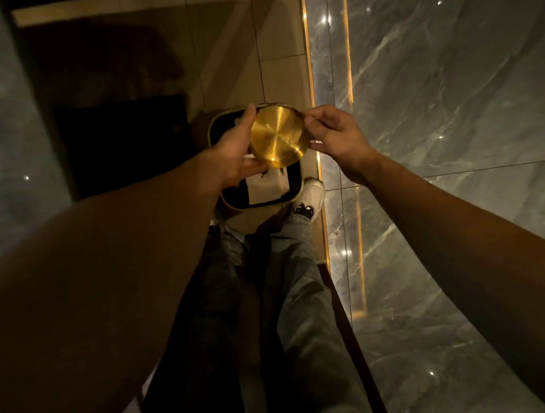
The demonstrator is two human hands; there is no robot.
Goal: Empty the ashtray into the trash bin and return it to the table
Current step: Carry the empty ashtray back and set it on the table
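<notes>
A round brass ashtray [278, 136] is turned upside down, its shiny bottom facing me, directly over the trash bin [229, 200]. My left hand [235, 149] grips its left rim, thumb on the upper edge. On the right rim, my right hand [337, 134] pinches it with fingertips. The bin stands on the floor, square with rounded corners, a pale rim and a dark liner; white paper [267, 188] lies inside with dark bits on it.
A grey marble table top [458, 117] with a lit gold edge strip [309, 66] runs along the right. My legs in grey trousers and a white shoe [314, 196] stand just before the bin. Dark furniture [121, 145] sits to the left on the tiled floor.
</notes>
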